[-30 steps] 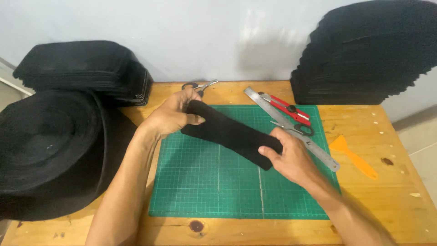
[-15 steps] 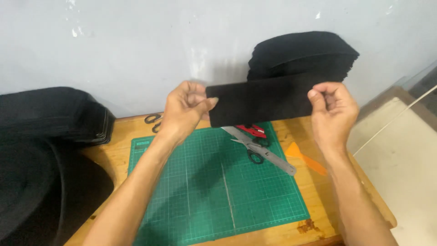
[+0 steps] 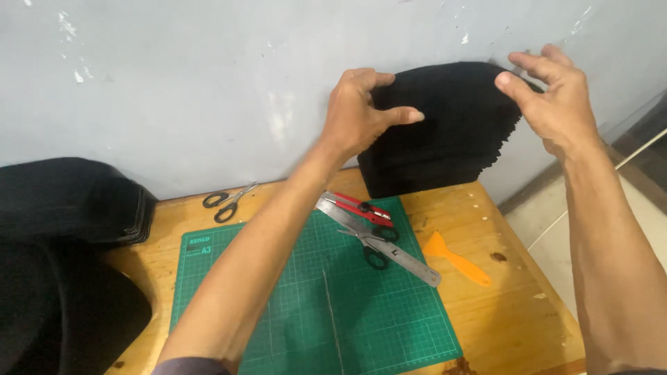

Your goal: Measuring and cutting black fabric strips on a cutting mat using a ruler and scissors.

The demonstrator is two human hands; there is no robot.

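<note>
Atop black stack, hands, piece crosswise

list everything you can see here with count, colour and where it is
stack of fabric pieces: one tall pile, black, back right of the table against the wall
cutting mat: one, green, middle of the table
metal ruler: one, silver, slanting across the mat's right side
utility knife: one, red, mat's top edge
scissors: one pair, black handles, on the wood behind the mat
second scissors: one pair, black handles, by the ruler
scraper: one, orange, right of the mat
fabric piles: black, far left
table: one, wooden
wall: grey
left hand: on the stack's top left
right hand: at the stack's top right
</note>
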